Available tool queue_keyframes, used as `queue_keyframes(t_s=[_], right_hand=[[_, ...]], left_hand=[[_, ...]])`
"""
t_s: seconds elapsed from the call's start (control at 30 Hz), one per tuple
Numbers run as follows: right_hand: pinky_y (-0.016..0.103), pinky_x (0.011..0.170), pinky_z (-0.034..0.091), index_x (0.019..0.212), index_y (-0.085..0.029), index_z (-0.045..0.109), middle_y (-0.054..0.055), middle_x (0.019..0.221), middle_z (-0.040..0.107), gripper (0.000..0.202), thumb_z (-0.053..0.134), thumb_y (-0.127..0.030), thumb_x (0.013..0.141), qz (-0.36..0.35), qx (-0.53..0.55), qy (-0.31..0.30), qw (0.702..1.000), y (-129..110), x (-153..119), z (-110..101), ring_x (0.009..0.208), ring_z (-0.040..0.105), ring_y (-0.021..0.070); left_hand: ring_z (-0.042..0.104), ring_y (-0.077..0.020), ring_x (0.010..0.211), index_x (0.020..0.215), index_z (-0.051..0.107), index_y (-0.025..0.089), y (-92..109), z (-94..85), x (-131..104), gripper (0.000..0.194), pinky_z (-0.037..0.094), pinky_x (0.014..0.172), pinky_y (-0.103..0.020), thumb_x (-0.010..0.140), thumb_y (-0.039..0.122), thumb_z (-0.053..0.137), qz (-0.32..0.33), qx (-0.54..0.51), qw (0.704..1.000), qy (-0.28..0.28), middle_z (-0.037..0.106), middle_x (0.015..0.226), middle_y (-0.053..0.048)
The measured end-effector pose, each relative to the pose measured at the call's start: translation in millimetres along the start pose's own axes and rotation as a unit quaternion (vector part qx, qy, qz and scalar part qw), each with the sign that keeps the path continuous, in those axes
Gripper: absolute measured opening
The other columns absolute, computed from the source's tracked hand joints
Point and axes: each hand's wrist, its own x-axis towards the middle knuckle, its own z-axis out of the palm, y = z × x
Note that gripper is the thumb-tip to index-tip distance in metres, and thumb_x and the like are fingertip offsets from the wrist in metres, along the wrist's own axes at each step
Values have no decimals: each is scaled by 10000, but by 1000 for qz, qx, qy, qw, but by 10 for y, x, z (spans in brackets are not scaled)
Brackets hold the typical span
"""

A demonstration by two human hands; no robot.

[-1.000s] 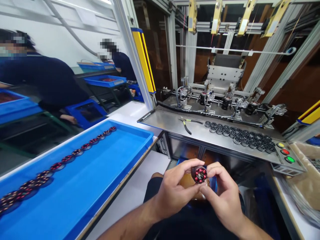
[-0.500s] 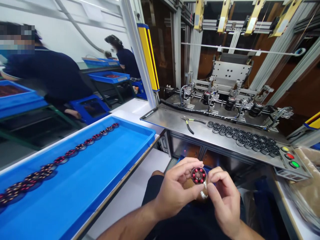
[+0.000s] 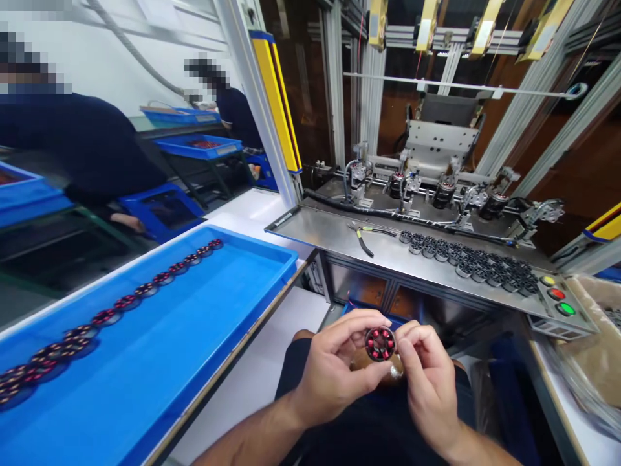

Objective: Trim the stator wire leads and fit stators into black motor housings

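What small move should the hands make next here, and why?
Probably, the right hand should finish at the rim of the round black part with red coils while the left hand steadies it: the left grips the part, and the right thumb and fingertips pinch together beside its edge. Any wire there is too small to see.

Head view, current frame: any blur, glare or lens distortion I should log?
In the head view, the nearer co-worker looks smeared, head pixelated; in the head view, pale glare marks the white tabletop; in the head view, wide-angle stretch shows towards the edges, while the held red-and-black part looks fairly sharp.
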Motion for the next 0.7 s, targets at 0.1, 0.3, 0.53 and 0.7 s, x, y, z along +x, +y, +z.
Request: queue_keyframes(t_s=[0.1, 0.3, 0.53, 0.7], right_hand=[[255, 760, 471, 996, -243, 551, 10, 935, 547, 86, 615, -264, 941, -42, 7, -14, 999, -22, 10, -42, 871, 547, 134], [201, 621, 417, 791, -204, 546, -26, 759, 505, 191, 569, -252, 975, -11, -15, 16, 1000, -101, 68, -24, 680, 485, 88], [223, 712, 471, 882, -219, 598, -10, 823, 551, 132, 653, -332, 924, 16, 76, 19, 997, -6, 9, -27, 771, 538, 110], [206, 664, 481, 854, -219, 635, -10, 777, 575, 81, 684, -267, 897, -17, 33, -16, 999, -52, -7, -28, 726, 564, 107]], left_hand=[[702, -157, 986, 1161, 715, 260, 9, 7, 8, 522, 574, 886, -199, 695, 38, 796, 39, 34, 999, -8, 716, 1074, -46], [690, -164, 1016, 1217, 689, 246, -32, 25, -32, 588, 564, 924, -220, 687, 10, 783, 90, 87, 992, -28, 713, 1111, -60], [709, -165, 987, 1112, 757, 251, 3, 8, 23, 480, 576, 892, -200, 677, 65, 833, 0, -31, 999, 11, 740, 1037, -58], [724, -156, 941, 1095, 766, 262, 62, 4, 71, 471, 592, 842, -189, 675, 59, 831, -32, -71, 997, 9, 739, 1041, -51]])
